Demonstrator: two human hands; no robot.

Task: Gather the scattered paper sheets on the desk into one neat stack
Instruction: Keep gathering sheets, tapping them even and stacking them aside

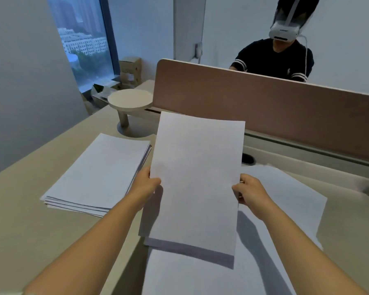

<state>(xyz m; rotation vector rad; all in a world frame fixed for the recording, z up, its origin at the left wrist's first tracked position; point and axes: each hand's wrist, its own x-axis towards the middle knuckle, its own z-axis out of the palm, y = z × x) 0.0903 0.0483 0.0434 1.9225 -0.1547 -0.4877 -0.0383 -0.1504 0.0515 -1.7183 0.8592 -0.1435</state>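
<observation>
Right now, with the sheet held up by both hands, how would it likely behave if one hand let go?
The sheet looks thin and light, so it would probably droop or swing from the remaining grip. Held at both side edges by the left hand and right hand, it looks nearly flat. Its smooth surface suggests it could slide off the stack.

Both hands hold up one sheet [197, 177] above the desk [30, 209], the left hand [146, 186] pinching its left edge and the right hand [248, 191] its right edge. More loose sheets [285, 209] lie flat under it, spreading near and to the right. A stack [98, 171] sits to the left, apart from them. Beyond stand a round stand [130, 99] and a brown divider [264, 107], with a person [277, 58] seated behind it.
</observation>
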